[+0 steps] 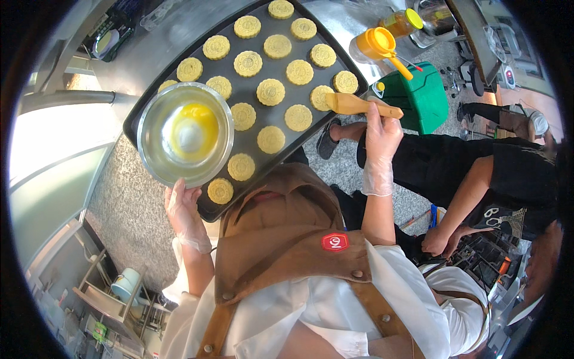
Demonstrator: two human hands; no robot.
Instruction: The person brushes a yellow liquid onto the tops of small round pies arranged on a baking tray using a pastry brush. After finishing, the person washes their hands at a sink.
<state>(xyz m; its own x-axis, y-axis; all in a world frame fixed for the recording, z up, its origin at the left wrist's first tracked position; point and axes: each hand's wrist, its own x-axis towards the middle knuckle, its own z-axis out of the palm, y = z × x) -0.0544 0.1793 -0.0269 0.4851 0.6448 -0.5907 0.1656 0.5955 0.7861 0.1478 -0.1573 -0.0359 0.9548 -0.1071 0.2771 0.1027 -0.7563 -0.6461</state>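
My left hand, in a clear plastic glove, grips the near rim of a round steel bowl. Yellow liquid, which looks like beaten egg, lies in the bottom of the bowl. My right hand, also gloved, holds a wooden-handled pastry brush. The brush's bristles are over the right edge of a stamped round pastry; whether they touch it I cannot tell. Several such pastries stand in rows on a dark baking tray. The bowl hides part of the tray's left side and partly covers a pastry.
Beyond the tray is a steel worktop. An orange-lidded container and a yellow-lidded jar stand at its right. A green bin is on the floor at right. Close by on the right stands a person in black; another person is farther off.
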